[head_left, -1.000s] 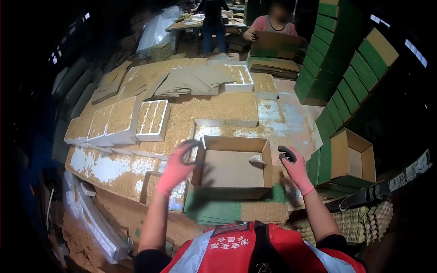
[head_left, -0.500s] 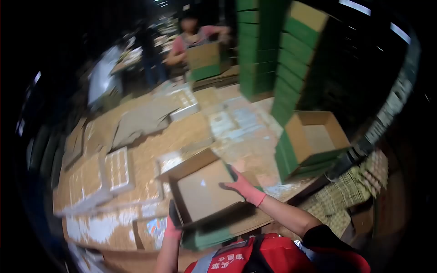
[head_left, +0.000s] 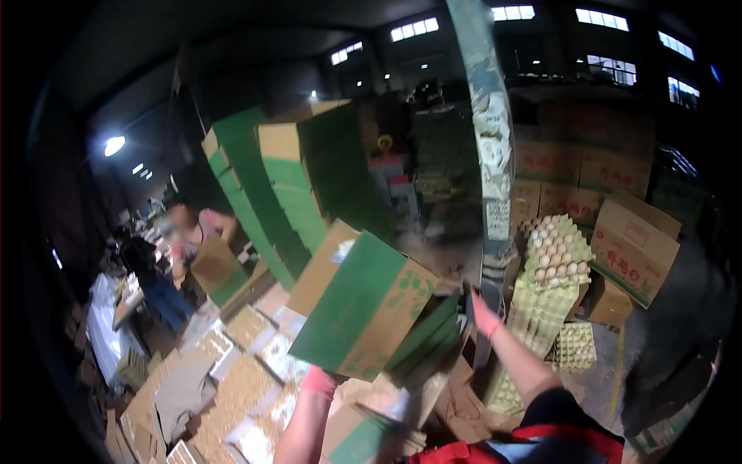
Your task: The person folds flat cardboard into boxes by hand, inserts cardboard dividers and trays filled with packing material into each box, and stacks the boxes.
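Note:
A green and brown cardboard box (head_left: 363, 298) is tilted up in front of me, its printed side toward the camera. My left hand (head_left: 321, 380), in a pink glove, grips its lower edge; the fingers are partly hidden by the box. On the right, my right hand (head_left: 478, 311), in a pink and dark glove, is at the box's far side, near more green cardboard (head_left: 425, 336). Its fingertips are blurred, and whether they touch the box cannot be made out.
Tall stacks of green boxes (head_left: 290, 178) stand behind. A post (head_left: 493, 147) rises beside egg trays (head_left: 553, 251) at the right. Printed cartons (head_left: 634, 247) are farther right. A co-worker (head_left: 202, 232) handles a box at the left. White crates with grainy filling (head_left: 232, 387) cover the table.
The view has swung right. The box, first lying between my open hands, was taken hold of, lifted and tilted, and carried to the right toward the green cardboard.

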Tool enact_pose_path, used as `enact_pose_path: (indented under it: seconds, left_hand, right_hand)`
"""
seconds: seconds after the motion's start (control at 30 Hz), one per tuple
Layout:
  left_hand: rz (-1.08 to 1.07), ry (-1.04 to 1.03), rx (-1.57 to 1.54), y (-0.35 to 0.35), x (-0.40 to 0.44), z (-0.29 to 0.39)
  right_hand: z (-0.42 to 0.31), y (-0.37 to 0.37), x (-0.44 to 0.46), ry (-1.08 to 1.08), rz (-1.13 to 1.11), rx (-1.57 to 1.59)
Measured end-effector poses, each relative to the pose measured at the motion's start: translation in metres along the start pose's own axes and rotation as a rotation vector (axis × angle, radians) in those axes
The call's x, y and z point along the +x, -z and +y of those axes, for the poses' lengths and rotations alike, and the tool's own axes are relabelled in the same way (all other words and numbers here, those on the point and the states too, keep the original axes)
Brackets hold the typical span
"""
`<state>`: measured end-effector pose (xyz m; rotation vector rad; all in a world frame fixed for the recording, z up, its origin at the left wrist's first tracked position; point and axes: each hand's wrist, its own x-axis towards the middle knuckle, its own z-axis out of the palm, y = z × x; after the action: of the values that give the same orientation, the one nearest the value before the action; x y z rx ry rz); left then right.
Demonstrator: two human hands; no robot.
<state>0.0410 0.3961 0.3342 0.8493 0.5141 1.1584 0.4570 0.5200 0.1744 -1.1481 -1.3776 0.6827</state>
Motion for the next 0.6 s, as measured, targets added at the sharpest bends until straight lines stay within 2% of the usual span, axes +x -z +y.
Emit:
enact_pose_path:
  seconds: [0.03,0.07,0.13,0.17,0.2,0.27,0.3,0.33,0.4,0.47,0.5,0.53,0.57,0.6]
  left_hand:
    - [-0.068,0.186,-0.232,-0.042,0.013,0.018]
    - [0.04,0.296,-0.174,-0.057,0.031,0.02]
    - [0.076,0.415,-0.103,-0.022,0.062,0.004]
    - [0.152,0.357,-0.009,-0.019,0.066,-0.001]
    - [0.23,0.305,0.09,-0.016,0.071,-0.006]
    - [0.16,0.271,0.235,-0.052,0.067,0.004]
    - [0.129,0.281,0.173,-0.044,0.075,0.001]
    - [0.123,0.294,0.104,-0.03,0.071,-0.003]
    - [0.554,0.41,0.405,-0.01,0.043,0.003]
    - [0.712,-0.057,0.758,0.101,-0.008,-0.016]
    - [0.795,-0.151,1.052,0.062,-0.05,-0.011]
    - [0.744,-0.236,0.926,0.111,-0.092,-0.013]
    - [0.778,-0.233,1.023,0.095,-0.125,-0.012]
    - [0.819,-0.199,1.128,0.078,-0.154,-0.011]
  right_hand:
    - [-0.026,-0.003,-0.007,-0.098,-0.011,0.089]
    - [-0.053,-0.006,-0.014,-0.197,-0.014,0.177]
    - [-0.062,-0.015,-0.007,-0.251,-0.03,0.061]
    - [-0.004,-0.029,0.007,-0.237,-0.054,-0.186]
    - [0.106,-0.076,0.023,0.221,0.21,-0.671]
    - [-0.08,-0.051,0.002,-0.422,0.288,-0.162]
    - [-0.099,-0.051,-0.003,-0.346,0.402,0.09]
    - [-0.084,-0.057,0.0,-0.18,0.493,-0.046]
    - [-0.123,-0.048,-0.001,-0.075,0.852,-0.261]
    - [-0.208,-0.039,-0.025,0.105,0.742,0.083]
    - [-0.24,-0.052,-0.055,0.204,0.482,0.164]
    - [-0.272,-0.065,-0.085,0.268,0.211,0.256]
    - [-0.263,-0.094,-0.104,0.609,-0.096,0.207]
    - [-0.259,-0.124,-0.135,0.603,-0.483,0.088]
